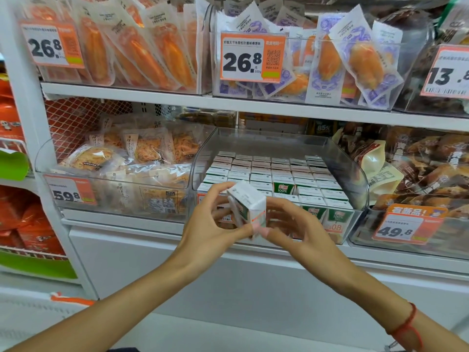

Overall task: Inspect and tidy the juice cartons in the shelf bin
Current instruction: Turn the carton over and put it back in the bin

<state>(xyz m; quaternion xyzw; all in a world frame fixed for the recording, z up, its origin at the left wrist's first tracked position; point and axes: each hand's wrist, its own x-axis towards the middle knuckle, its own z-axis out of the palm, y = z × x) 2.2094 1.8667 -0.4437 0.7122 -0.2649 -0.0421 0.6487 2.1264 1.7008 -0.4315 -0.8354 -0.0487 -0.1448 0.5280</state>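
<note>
Juice carton (247, 207) held in front of the clear shelf bin (355, 179), below its front lip, tilted with the top face turned toward the camera and to the upper left. Long axis running from upper left to lower right. Left hand (210, 219) grasping the carton's left side, fingers curled over the top corner, thumb at the lower edge. Right hand (291, 224) pinching the carton's lower right corner, thumb tip meeting the left thumb there. Red cord bracelet (408, 323) on the right wrist.

Obstruction: carton and both hands covering the bin's front left section and most of its orange price tag (335, 227); digits only partly legible.

Bin contents: rows of white-topped cartons (276, 174), standing upright, packed edge to edge from front to back. Green faces marked "100%" visible on the front row and at one gap (283, 188) in the second row.

Surroundings: left neighbouring bin (50, 171) holding clear bags of shredded snack (142, 148), tag reading 59.8. Right neighbouring bin (360, 235) holding brown wrapped items (431, 158), tag reading 49.8. Upper shelf (177, 96) carrying bins of orange packets (142, 52) and purple-printed packets (360, 62), both tagged 26.8. White shelf panel (152, 262) below the bins.
</note>
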